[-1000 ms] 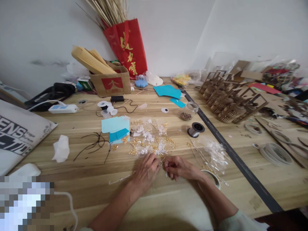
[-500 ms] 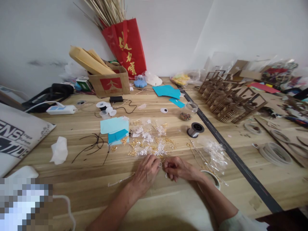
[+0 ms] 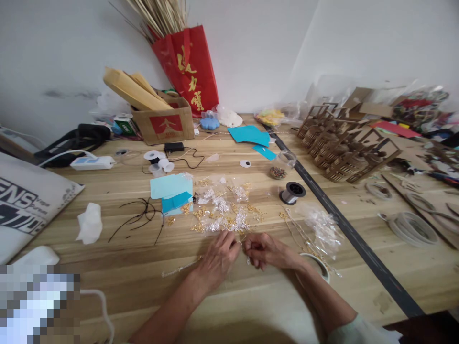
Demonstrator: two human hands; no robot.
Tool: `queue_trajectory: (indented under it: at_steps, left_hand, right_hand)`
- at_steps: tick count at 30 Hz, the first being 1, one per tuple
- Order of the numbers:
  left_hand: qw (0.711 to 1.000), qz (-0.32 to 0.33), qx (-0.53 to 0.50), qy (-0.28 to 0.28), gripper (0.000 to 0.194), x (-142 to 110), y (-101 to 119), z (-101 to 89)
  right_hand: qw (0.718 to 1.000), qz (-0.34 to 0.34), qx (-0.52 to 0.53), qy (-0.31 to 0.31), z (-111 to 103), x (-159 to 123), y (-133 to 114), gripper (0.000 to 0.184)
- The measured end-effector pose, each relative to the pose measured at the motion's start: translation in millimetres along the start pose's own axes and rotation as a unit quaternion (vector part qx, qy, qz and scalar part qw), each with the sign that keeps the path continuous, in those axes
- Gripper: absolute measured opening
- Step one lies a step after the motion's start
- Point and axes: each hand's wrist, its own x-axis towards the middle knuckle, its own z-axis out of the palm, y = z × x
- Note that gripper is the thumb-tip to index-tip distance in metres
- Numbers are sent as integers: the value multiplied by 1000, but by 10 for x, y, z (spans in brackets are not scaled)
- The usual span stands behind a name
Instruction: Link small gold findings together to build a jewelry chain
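Pinching a thin metallic piece (image 3: 243, 240), the right hand (image 3: 263, 249) faces the left hand (image 3: 220, 255), grip unclear, pale wooden counter (image 3: 247, 306) stretching between the forearms.

Right sleeve (image 3: 349, 330) is pale grey-green, plain, loose cloth with soft folds. Beyond that sleeve, right forearm (image 3: 322, 291) and right hand (image 3: 267, 251) bare. Left of it, left forearm (image 3: 175, 302) and left hand (image 3: 220, 255) bare too.
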Motion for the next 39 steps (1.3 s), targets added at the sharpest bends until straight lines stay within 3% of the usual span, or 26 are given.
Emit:
queue_trajectory:
  at_steps: [13, 22, 26, 31, 35, 36, 39]
  left_hand:
    - [999, 2, 41, -35, 13, 4, 14, 18]
    - [1000, 16, 16, -6, 19, -1, 3, 64]
    - [999, 15, 8, 45, 22, -32, 51, 43]
    - [992, 75, -3, 100, 24, -57, 254, -225]
    - [986, 144, -44, 69, 21, -208, 455, -639]
    - [986, 136, -61, 75, 22, -297, 499, -737]
    - [992, 19, -98, 78, 12, -714, 589, -943]
  right_hand:
    - [1000, 3, -4, 0, 10, 0, -41, 11]
    - [999, 33, -23, 1, 22, 8, 3, 21]
    - [998, 39, -38, -6, 6, 18, 44, 26]
    - [999, 20, -40, -7, 1, 15, 52, 26]
    - [999, 31, -15, -2, 10, 12, 50, 28]
    - [999, 38, -14, -5, 11, 13, 51, 29]
    - [999, 49, -10, -18, 10, 16, 60, 30]
